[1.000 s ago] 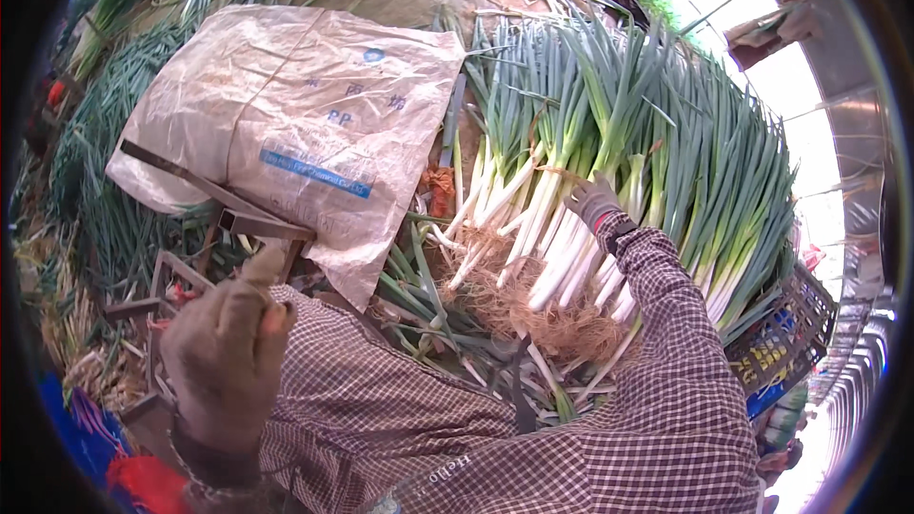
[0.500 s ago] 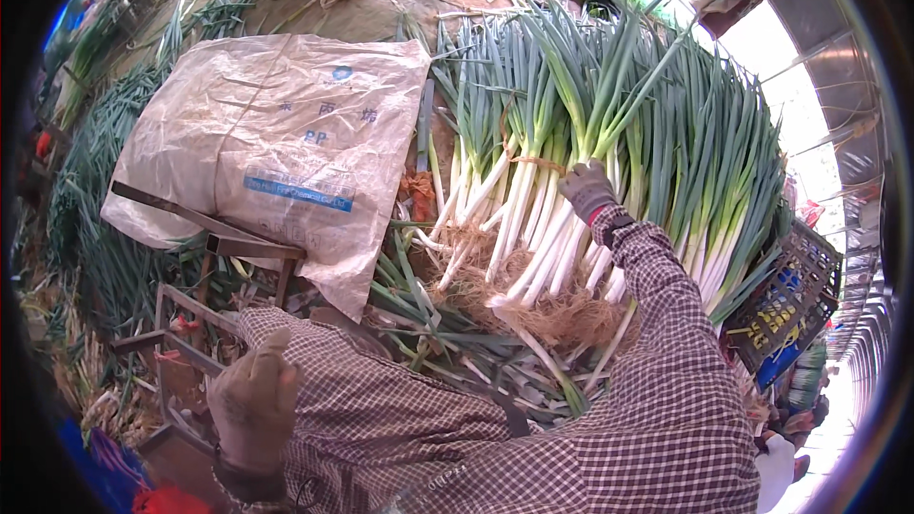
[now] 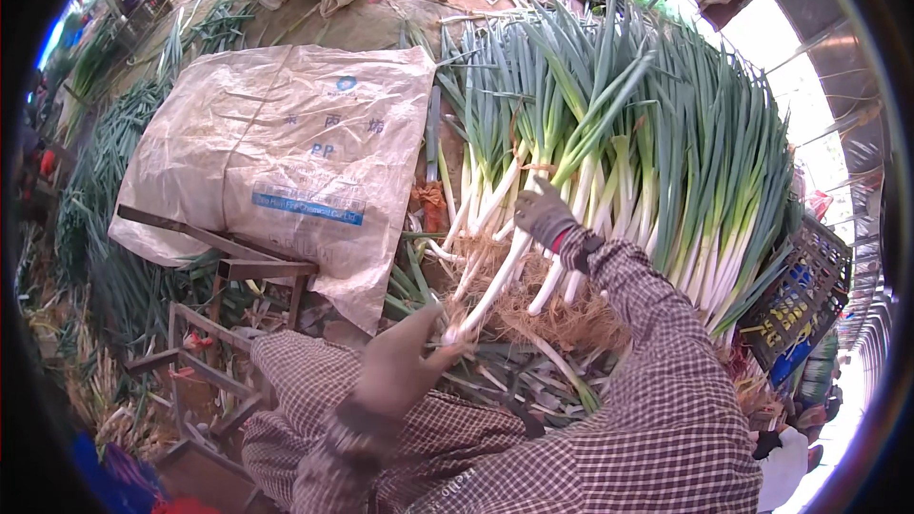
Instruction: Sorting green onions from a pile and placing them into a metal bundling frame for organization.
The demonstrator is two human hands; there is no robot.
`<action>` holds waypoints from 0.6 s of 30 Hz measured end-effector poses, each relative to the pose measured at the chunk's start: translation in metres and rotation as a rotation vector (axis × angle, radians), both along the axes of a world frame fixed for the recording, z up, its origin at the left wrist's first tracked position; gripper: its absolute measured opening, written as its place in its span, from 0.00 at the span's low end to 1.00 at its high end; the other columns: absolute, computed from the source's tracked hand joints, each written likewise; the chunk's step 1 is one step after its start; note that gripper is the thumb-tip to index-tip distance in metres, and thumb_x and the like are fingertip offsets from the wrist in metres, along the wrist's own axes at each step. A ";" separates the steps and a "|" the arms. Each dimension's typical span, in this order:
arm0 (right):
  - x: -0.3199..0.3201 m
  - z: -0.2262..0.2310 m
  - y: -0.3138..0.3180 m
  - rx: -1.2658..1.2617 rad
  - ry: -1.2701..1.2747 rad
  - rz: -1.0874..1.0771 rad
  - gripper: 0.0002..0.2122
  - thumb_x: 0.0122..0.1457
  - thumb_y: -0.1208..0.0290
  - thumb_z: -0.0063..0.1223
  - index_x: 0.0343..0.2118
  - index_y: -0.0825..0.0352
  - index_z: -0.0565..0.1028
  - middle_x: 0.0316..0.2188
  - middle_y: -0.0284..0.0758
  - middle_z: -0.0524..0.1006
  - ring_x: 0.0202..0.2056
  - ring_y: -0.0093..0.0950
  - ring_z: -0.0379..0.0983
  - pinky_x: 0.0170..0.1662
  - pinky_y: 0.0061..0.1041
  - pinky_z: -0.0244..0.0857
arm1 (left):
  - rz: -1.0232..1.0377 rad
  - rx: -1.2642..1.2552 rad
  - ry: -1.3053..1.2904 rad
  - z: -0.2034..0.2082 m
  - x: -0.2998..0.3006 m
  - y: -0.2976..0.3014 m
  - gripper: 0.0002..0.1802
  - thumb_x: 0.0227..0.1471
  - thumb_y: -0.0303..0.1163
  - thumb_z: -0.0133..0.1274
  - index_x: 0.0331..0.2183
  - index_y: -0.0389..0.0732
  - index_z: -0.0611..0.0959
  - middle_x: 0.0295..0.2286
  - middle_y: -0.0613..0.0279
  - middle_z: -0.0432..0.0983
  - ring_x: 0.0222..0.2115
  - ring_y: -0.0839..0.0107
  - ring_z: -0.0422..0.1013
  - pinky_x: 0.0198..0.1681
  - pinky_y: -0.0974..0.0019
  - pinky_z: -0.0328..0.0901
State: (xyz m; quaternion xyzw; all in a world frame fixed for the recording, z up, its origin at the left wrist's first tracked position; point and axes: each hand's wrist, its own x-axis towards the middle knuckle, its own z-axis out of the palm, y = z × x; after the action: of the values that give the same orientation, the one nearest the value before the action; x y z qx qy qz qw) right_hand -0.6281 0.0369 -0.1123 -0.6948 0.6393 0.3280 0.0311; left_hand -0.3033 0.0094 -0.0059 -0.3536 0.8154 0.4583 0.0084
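Ground strewn with green leaves; large woven sack [image 3: 286, 162] spread at left, dark crate [image 3: 795, 290] at right edge. Leek pile [image 3: 619, 152] centre-right, white stalks and roots toward person. Right hand [image 3: 545, 213], gloved, closed around white leek stalks in pile. Left hand [image 3: 400, 369], gloved, fingers pinched on root end of one leek [image 3: 490, 286]. Wooden frame [image 3: 214, 324] lower left.

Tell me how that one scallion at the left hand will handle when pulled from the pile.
The scallion looks long and thin, so it probably bends. Its green leaves likely flop. The left hand grips near its tangled roots, which may snag neighbours.
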 end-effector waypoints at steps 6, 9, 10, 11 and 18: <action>0.042 0.041 -0.011 -0.527 -0.147 0.162 0.13 0.50 0.74 0.54 0.40 0.52 0.75 0.44 0.31 0.73 0.49 0.26 0.67 0.61 0.40 0.48 | 0.003 0.212 -0.328 -0.092 -0.096 0.035 0.40 0.45 0.40 0.60 0.56 0.37 0.61 0.42 0.45 0.73 0.42 0.58 0.72 0.46 0.61 0.66; 0.010 0.047 0.025 -0.599 -0.236 -0.169 0.18 0.51 0.67 0.52 0.47 0.56 0.70 0.46 0.37 0.71 0.50 0.30 0.66 0.60 0.38 0.51 | 0.150 0.464 -0.046 -0.133 -0.096 0.043 0.27 0.48 0.34 0.55 0.49 0.36 0.70 0.33 0.53 0.76 0.32 0.64 0.72 0.36 0.64 0.67; 0.004 0.041 0.044 -0.558 -0.284 -0.375 0.20 0.52 0.64 0.52 0.50 0.57 0.67 0.47 0.40 0.70 0.50 0.33 0.66 0.59 0.37 0.52 | 0.229 0.652 0.072 -0.136 -0.093 0.041 0.21 0.48 0.31 0.53 0.45 0.35 0.73 0.29 0.57 0.76 0.27 0.68 0.71 0.32 0.66 0.67; -0.002 0.032 0.059 -0.505 -0.328 -0.585 0.24 0.52 0.60 0.52 0.52 0.59 0.64 0.48 0.42 0.69 0.51 0.35 0.66 0.59 0.36 0.53 | 0.308 0.828 0.179 -0.138 -0.089 0.038 0.16 0.49 0.29 0.52 0.42 0.33 0.77 0.25 0.60 0.76 0.23 0.73 0.70 0.27 0.69 0.67; 0.007 -0.008 0.101 -0.525 -0.398 -1.486 0.42 0.50 0.44 0.52 0.63 0.63 0.48 0.59 0.51 0.55 0.59 0.42 0.54 0.61 0.36 0.51 | 0.378 0.631 0.412 -0.107 -0.108 0.043 0.16 0.47 0.28 0.51 0.40 0.33 0.78 0.21 0.67 0.72 0.17 0.80 0.64 0.20 0.74 0.60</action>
State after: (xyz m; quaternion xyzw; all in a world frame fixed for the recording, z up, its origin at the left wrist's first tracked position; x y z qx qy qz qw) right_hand -0.6216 0.1381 -0.1203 -0.1188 0.9722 -0.0684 0.1898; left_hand -0.4109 0.0528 -0.1130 -0.3781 0.5405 0.7400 -0.1314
